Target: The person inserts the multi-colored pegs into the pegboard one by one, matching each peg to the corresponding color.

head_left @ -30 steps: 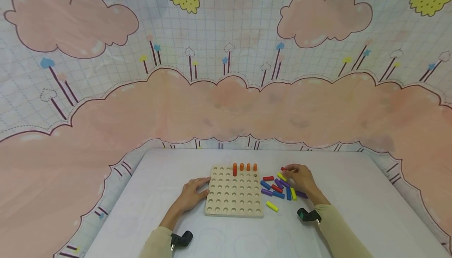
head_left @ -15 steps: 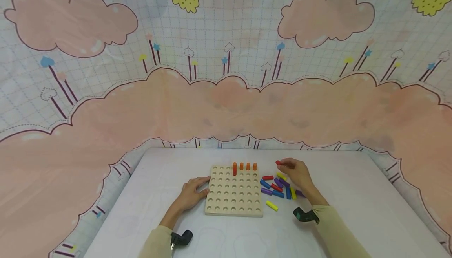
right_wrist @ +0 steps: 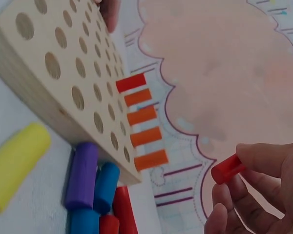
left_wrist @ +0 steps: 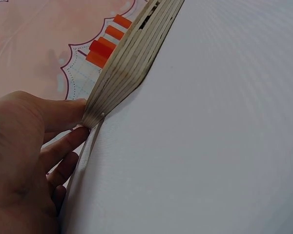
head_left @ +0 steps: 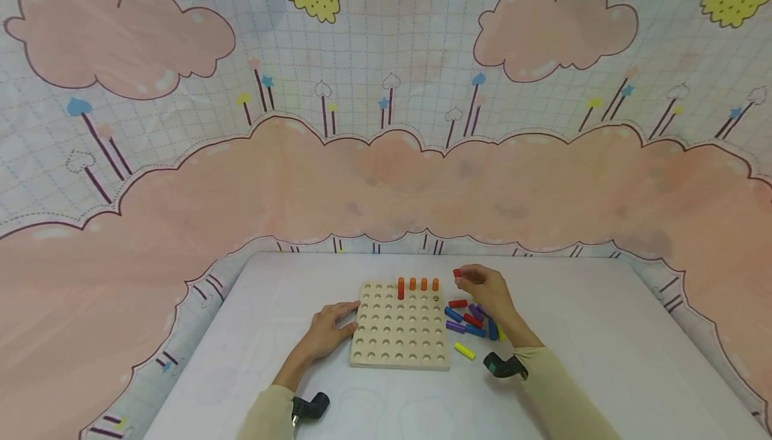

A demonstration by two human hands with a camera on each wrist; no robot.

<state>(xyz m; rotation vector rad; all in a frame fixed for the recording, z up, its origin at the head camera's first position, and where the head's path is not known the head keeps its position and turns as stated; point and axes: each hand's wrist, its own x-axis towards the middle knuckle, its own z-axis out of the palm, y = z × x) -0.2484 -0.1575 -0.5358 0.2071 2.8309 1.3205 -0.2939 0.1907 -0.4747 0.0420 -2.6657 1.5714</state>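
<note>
My right hand (head_left: pixel 491 291) pinches a red peg (right_wrist: pixel 228 168) between thumb and fingertips, raised just beyond the far right corner of a wooden pegboard (head_left: pixel 399 365). My left hand (head_left: pixel 328 330) rests at the board's left side, its thumb and fingers spread; in the left wrist view, thumb and index fingertips (left_wrist: pixel 80 134) touch the board's edge near a corner. Several orange pegs (right_wrist: pixel 149 136) stand in the far row, right of its middle. A red peg (right_wrist: pixel 131 82) stands in front of the leftmost one. The other holes hold no pegs.
Right of the board lies a loose pile of pegs, with blue (head_left: pixel 475 331), purple (head_left: pixel 455 327) and red (head_left: pixel 458 303) ones showing. A yellow peg (head_left: pixel 464 351) lies nearer me, apart from them. My right forearm (head_left: pixel 557 386) hides part of the pile's right side.
My right hand has lifted the red peg from the pile's far side and carried it left toward the board's far right corner. The left hand and board have stayed put.
</note>
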